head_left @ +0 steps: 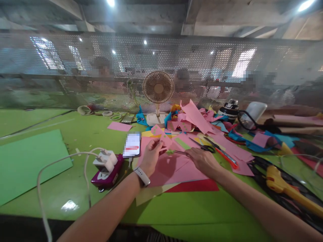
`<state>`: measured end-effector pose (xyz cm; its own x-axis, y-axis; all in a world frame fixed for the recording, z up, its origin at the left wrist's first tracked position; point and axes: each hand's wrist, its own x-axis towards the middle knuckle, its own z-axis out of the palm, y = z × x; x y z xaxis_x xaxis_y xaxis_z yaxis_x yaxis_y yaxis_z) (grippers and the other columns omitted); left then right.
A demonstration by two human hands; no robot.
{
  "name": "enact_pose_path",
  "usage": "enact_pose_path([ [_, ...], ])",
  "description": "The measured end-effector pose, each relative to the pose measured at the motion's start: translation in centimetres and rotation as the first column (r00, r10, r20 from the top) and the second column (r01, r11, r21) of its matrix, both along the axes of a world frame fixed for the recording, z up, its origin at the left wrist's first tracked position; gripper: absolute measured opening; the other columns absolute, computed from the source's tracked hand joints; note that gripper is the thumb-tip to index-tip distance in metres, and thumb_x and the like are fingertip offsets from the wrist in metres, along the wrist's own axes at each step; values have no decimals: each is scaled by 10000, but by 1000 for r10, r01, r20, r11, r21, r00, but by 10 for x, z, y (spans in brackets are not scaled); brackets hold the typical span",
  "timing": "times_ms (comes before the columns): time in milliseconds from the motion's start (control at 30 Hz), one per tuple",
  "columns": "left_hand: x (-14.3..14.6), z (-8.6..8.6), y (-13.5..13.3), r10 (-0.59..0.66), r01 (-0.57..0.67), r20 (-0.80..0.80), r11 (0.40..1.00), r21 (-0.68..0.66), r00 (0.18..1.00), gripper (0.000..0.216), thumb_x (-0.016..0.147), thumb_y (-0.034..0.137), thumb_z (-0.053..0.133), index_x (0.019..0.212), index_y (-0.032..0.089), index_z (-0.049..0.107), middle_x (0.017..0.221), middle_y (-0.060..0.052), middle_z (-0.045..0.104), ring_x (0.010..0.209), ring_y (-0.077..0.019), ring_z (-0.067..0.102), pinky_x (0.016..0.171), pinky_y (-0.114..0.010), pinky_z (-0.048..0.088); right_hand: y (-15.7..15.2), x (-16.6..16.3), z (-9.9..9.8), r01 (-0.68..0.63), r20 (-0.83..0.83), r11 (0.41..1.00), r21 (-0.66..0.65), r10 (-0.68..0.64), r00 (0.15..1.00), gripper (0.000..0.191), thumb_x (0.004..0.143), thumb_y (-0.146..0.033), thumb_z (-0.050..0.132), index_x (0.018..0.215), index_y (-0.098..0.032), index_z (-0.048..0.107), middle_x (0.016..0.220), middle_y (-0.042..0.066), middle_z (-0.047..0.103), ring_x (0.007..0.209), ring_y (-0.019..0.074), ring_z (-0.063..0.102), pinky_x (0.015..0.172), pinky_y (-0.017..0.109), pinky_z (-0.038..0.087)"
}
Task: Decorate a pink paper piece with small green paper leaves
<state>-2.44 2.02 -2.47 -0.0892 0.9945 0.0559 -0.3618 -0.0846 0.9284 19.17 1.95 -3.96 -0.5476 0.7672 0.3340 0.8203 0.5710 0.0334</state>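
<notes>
My left hand [150, 154], with a white band on its wrist, pinches a small pink paper piece [166, 142] that bears green spots. Thin metal tweezers [180, 152] are gripped in my right hand [204, 160], their tips pointing left. By those tips is a tiny green bit [170, 152], close under the pink piece; whether they clasp it is too small to tell. Both hands are over stacked pink sheets [174, 173]. A light green strip [182, 143] lies just beyond. Dark-handled scissors [207, 148] and a red utility knife [227, 158] rest past my right hand.
Left of the sheets are a phone [132, 144] and a purple power strip [111, 176] with white plugs and cables. A small fan [158, 88] stands behind, beside heaped paper scraps [196, 116]. At right lies a yellow glue gun [280, 181]; a green sheet [30, 164] is far left.
</notes>
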Motion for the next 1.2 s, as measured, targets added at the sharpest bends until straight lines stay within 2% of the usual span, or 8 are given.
enact_pose_path([
  [533, 0, -1, 1, -29, 30, -16, 999, 20, 999, 196, 711, 299, 627, 834, 168, 548, 828, -1, 572, 747, -124, 588, 727, -283, 478, 1, 3, 1, -8, -32, 1000, 14, 8, 999, 274, 884, -158, 362, 1056, -199, 572, 866, 59, 641, 821, 153, 576, 663, 222, 388],
  [1200, 0, -1, 0, -18, 19, -39, 999, 29, 999, 181, 715, 299, 623, 826, 170, 559, 818, -4, 569, 777, -134, 578, 752, -305, 481, 0, 1, 0, -24, -38, 999, 33, 25, 999, 274, 888, -166, 361, 1038, -195, 588, 834, 66, 644, 778, 148, 579, 643, 217, 396],
])
